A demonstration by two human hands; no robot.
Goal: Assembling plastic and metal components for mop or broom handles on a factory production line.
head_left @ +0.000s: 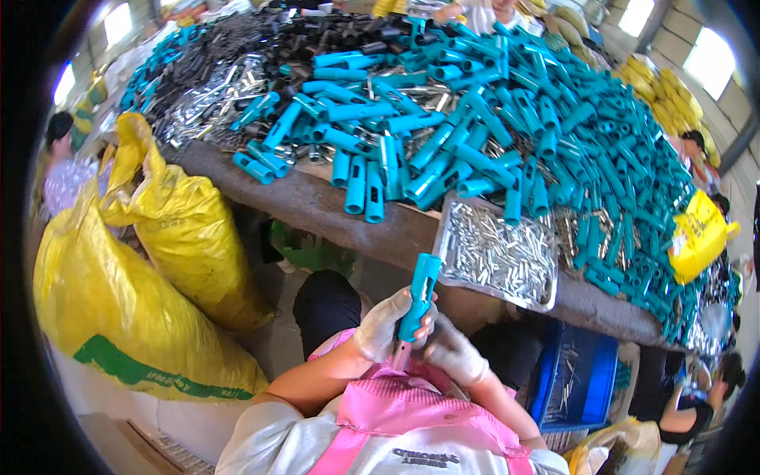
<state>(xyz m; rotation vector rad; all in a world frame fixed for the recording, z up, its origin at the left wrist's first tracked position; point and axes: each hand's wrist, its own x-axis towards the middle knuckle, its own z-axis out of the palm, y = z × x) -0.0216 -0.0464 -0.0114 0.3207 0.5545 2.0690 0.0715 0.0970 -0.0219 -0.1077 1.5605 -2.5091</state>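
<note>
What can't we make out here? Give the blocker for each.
All in the head view:
Right hand: exact grip unclear; fingers partly hidden by the teal tube and left hand.
Pins in the tray: too small and heaped to count.
Yellow sack: contents hidden by its walls.
Far dark pieces: blurred and overlapping, shapes unclear.

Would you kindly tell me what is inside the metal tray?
Small silvery metal pieces fill the metal tray; whatever lies beneath their top layer is covered and cannot be seen.
</note>
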